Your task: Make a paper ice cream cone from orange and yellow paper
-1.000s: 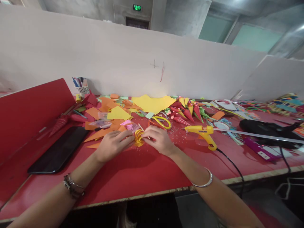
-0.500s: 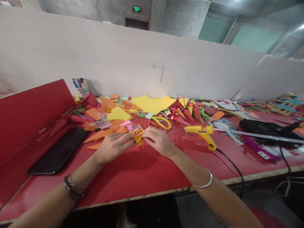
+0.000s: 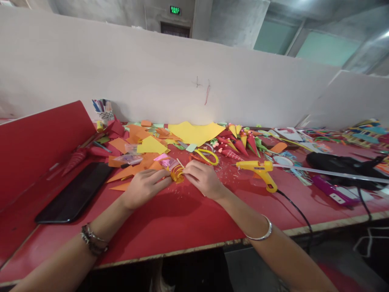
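Note:
Both hands meet near the middle of the red table over a small yellow striped paper piece (image 3: pixel 176 173), which looks curled or cone-like. My left hand (image 3: pixel 146 187) is closed, its fingertips pinching the left side of this piece. On the other side my right hand (image 3: pixel 203 178) is closed, fingertips at the piece's right edge. A thin pale stick (image 3: pixel 180 163) pokes out above the right fingers, and what seems its other end shows below that hand. The fingers partly cover the paper piece. Just behind lies a pink-purple wrapper (image 3: pixel 164 160).
A yellow hot glue gun (image 3: pixel 258 170) lies to the right, its black cord over the table edge. Yellow-handled scissors (image 3: pixel 209 157), orange paper scraps (image 3: pixel 121 176) and red paper cones (image 3: pixel 240 146) lie behind. A black phone (image 3: pixel 74 194) is at left, a purple power strip (image 3: pixel 336 192) at right.
My right hand has shifted slightly, and a thin stick end now shows beneath it. The yellow piece has turned or tilted a little; my left hand stays nearly still.

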Motion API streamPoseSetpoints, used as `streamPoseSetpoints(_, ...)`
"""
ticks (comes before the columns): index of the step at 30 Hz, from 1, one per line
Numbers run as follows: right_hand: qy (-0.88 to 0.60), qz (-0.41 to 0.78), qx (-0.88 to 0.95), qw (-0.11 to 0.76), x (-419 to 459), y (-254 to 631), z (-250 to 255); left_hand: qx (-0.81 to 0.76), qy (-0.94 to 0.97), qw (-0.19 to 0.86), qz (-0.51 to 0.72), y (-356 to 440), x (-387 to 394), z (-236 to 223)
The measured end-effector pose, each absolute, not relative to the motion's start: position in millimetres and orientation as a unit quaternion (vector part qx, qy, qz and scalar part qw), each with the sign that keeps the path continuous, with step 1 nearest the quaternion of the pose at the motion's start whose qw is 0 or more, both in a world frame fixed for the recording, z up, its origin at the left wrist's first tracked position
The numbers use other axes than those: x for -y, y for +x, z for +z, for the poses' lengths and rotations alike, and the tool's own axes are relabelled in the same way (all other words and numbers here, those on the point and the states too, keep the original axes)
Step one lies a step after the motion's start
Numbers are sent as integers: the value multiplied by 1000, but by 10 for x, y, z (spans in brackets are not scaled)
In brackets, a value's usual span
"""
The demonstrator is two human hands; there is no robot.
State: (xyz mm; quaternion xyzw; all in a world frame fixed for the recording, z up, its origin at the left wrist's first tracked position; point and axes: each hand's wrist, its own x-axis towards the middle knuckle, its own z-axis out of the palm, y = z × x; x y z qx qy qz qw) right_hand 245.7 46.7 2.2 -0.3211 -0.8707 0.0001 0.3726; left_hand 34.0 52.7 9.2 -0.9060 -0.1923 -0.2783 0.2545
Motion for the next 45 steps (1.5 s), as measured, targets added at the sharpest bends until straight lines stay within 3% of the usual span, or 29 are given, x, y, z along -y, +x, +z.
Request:
streamPoseSetpoints(33,-302,35,891,338,-411,2451,97,227,-902,212,-299,354,-559,48)
streamPoseSetpoints(40,-312,112,859,389,-465,2422,45,246,-903,110,-335,380,-609,21)
streamPoseSetpoints(45,-359,159,841,371,-520,2422,-6,259,-915,19,-309,395,-676,-12)
